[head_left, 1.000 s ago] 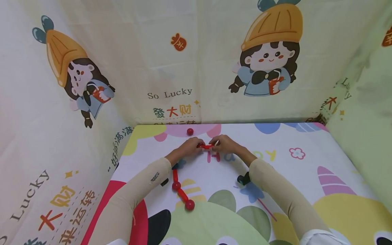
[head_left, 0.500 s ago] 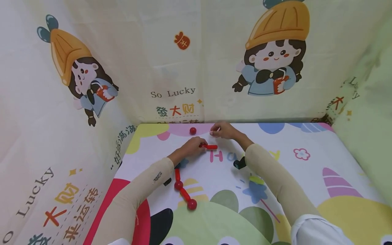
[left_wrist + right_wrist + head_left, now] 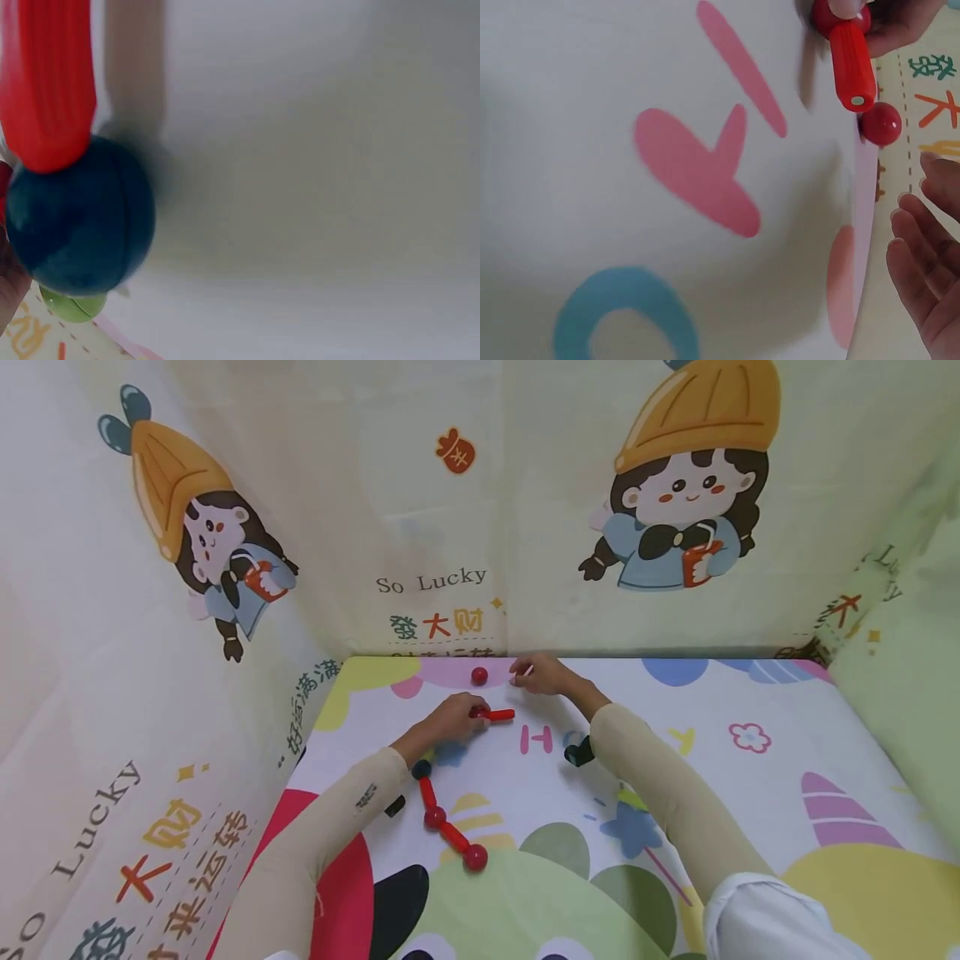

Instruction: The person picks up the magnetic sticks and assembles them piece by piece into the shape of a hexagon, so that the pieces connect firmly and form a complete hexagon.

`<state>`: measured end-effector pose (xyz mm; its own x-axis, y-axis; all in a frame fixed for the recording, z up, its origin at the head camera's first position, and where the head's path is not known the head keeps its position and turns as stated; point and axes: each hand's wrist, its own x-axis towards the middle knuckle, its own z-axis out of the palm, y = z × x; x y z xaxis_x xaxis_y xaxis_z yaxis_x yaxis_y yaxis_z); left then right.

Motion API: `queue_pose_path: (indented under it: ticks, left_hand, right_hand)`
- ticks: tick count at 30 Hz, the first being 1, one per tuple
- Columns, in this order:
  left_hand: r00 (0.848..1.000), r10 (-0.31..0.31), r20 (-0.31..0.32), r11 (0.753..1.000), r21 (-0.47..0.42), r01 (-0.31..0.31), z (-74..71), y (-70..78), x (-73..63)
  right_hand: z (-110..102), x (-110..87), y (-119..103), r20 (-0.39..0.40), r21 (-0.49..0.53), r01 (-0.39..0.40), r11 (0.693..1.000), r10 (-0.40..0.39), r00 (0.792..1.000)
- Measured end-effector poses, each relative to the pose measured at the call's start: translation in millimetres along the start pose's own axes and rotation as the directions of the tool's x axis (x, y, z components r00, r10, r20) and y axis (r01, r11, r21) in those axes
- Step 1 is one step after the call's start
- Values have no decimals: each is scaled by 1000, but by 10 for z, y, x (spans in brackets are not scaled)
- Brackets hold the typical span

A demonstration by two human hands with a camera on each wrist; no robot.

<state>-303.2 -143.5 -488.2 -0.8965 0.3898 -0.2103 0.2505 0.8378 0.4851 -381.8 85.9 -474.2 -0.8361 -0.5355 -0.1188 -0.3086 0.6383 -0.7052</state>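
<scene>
My left hand [image 3: 453,717] pinches a red ball from which a red ribbed rod [image 3: 501,715] sticks out to the right. In the right wrist view, the rod's free end shows a small pale hole, and thumb and fingers hold the red ball [image 3: 821,19]. Beyond it a loose red ball [image 3: 479,676] lies near the table's far edge. To the right of that ball hovers my right hand [image 3: 542,675], its fingers loosely bent and holding nothing. Below my left wrist, a chain of red rods and balls [image 3: 434,817] runs toward me from a dark blue ball [image 3: 79,217].
The patterned table cover [image 3: 570,793] reaches back to a cartoon-printed curtain [image 3: 540,527], which also hangs at both sides. A lime-green ball [image 3: 75,306] shows behind the dark blue one. A black wrist device [image 3: 578,752] sits by the right forearm.
My right hand has let go of the red rod and moved back toward the loose red ball. The left hand has shifted slightly left, still holding its ball and rod.
</scene>
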Motion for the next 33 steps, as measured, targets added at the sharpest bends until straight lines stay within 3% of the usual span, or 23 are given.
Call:
queue_pose_path:
  ticks: [7,11,15,18,23,29,33]
  left_hand:
    - [999,-37,-7,999,-17,37,-47,-110,-96]
    - [1000,-24,-16,999,-23,23,-71,-134,-137]
    - [1000,-13,-26,1000,-29,12,-79,-165,-162]
    - [999,-17,-29,999,-38,16,-70,-196,-177]
    - [999,-26,-23,999,-48,25,-37,-198,-169]
    - [999,-44,-17,998,-41,44,-34,-188,-166]
    - [998,-63,-18,997,-39,62,-53,-179,-186]
  right_hand:
    - [57,213,-216,27,-83,-13,996,16,1000]
    - [145,326,-338,87,-191,55,980,-38,995]
    - [216,417,-415,174,-315,137,939,-84,981]
    - [252,446,-438,197,-330,121,936,-57,979]
    - [295,455,-361,122,-254,50,966,-20,992]
    - [333,431,-271,34,-231,70,971,-63,997]
    - [330,377,-251,36,-245,85,966,-79,996]
